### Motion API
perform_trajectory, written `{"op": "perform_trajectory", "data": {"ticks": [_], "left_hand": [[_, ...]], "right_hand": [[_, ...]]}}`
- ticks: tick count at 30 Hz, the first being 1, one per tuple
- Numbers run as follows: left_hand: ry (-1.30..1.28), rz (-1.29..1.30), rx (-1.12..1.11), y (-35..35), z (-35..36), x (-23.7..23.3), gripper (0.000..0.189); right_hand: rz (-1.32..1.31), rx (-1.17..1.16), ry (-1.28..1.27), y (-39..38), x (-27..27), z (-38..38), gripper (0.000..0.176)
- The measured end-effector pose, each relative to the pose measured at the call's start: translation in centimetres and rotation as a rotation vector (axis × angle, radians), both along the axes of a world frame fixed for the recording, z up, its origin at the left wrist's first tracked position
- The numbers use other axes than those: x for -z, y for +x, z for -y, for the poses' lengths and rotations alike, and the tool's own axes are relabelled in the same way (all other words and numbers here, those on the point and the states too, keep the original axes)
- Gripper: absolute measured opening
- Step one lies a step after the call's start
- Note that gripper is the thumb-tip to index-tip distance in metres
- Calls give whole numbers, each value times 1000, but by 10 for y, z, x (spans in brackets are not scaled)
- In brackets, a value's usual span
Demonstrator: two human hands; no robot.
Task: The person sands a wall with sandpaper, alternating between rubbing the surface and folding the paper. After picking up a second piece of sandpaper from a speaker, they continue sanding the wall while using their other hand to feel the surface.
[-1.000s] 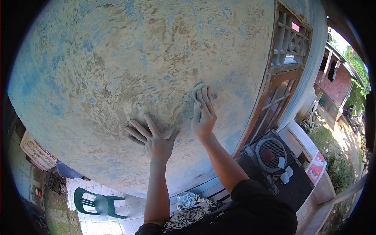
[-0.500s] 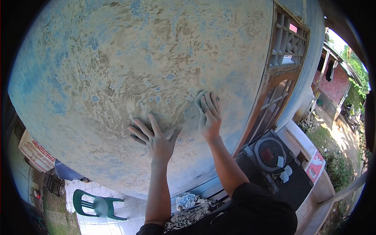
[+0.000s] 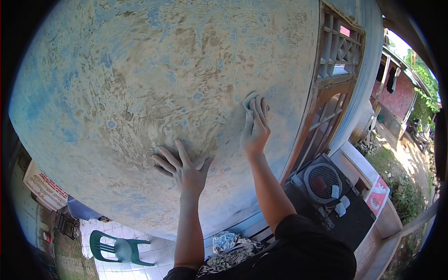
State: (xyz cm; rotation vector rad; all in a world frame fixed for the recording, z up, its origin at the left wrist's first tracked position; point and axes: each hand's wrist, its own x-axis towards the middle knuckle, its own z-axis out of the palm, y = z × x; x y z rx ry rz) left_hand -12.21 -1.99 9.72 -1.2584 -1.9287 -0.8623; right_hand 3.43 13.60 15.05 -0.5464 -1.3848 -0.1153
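Observation:
The wall (image 3: 140, 84) in front of me has worn, patchy paint in blue and beige with rough brown marks. My left hand (image 3: 187, 175) rests flat on it at lower centre, fingers spread and nothing held. To the right and higher up, my right hand (image 3: 256, 133) presses a folded, dusty grey piece of sandpaper (image 3: 250, 98) against the wall; its edge shows beside the fingertips and the rest is hidden under them. Grey dust coats both hands.
A wooden window frame (image 3: 305, 123) borders the wall on the right. Below it stands a black speaker box (image 3: 352, 221) with pale scraps on top. A green plastic chair (image 3: 133, 249) stands on white tiles at lower left. Crumpled cloth (image 3: 228, 255) lies near my body.
My right hand has slid up and slightly right along the wall with the sandpaper. My left hand stays at nearly the same spot. The view has shifted slightly.

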Motion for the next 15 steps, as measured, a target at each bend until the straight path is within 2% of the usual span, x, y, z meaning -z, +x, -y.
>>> {"op": "perform_trajectory", "data": {"ticks": [1, 2, 5, 7, 8, 10, 13, 15], "left_hand": [[-14, 21, -7, 1, 0, -1, 133], [-16, 22, -6, 2, 1, -2, 133], [-26, 48, 9, 2, 3, -2, 132], [-14, 18, 9, -1, 1, 1, 131], [-4, 13, 7, -3, -1, 1, 131], [4, -43, 11, -4, 1, 3, 130], [-27, 1, 7, -2, 2, 1, 128], [-22, 3, 13, -2, 2, 2, 128]], "right_hand": [[-135, -32, -61, -5, -5, 3, 34], [-135, -31, -63, -11, -2, 10, 34], [-26, -74, -32, -14, 20, 35, 33], [239, 29, 23, 5, 31, 38, 30], [234, 28, 33, 10, 33, 38, 30], [-9, -28, -47, 18, 31, 42, 29], [-63, -92, -101, 28, 13, 58, 34], [-92, -63, -49, 25, 11, 49, 35]]}}
